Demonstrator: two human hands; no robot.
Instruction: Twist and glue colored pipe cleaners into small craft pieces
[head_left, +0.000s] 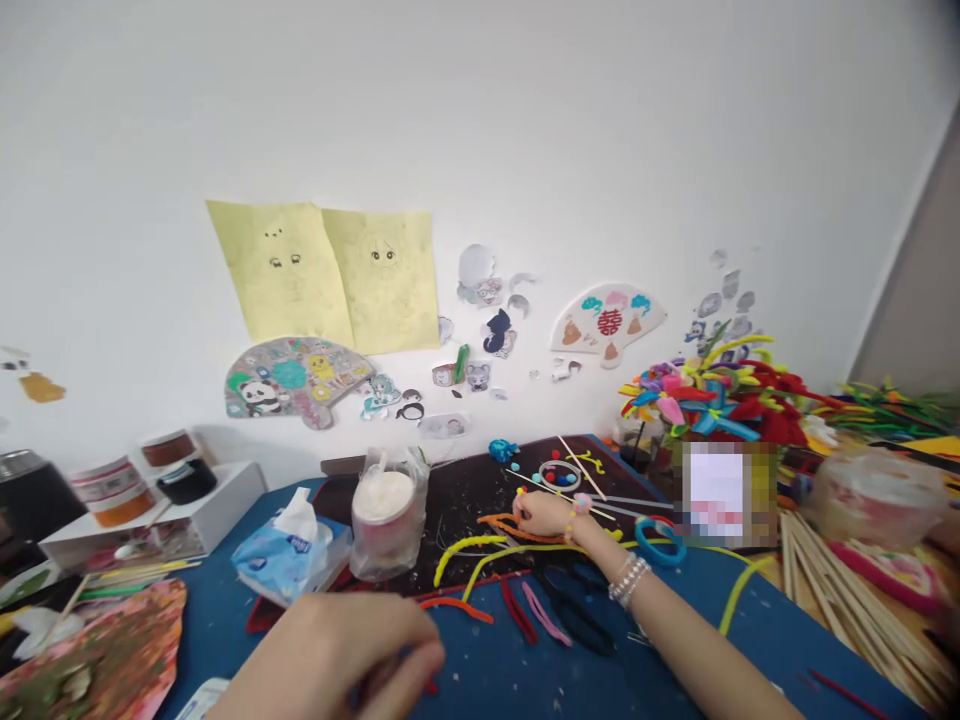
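My left hand (pixel 337 650) is large in the lower foreground, its fingers curled and pressed together. A bit of red shows beneath the fingers; what they hold is mostly hidden. Farther out, my right hand (pixel 544 512), wearing a ring and bracelets, has its fingers bent down at orange pipe cleaners (pixel 496 522) on the dark mat (pixel 450 500) and seems to grip them. Yellow pipe cleaners (pixel 469 545) curve around it. Closer to me lie a dark red pipe cleaner (pixel 517 610), a pink one (pixel 546 612) and black scissors (pixel 577 610).
Left stand a tissue pack (pixel 289 545) and a plastic-wrapped tub (pixel 386 510). Behind my right hand are a dish of pompoms (pixel 559 475) and thin sticks (pixel 581 466). Right are blue tape (pixel 660 540), pipe-cleaner flowers (pixel 712 400) and wooden sticks (pixel 847 600).
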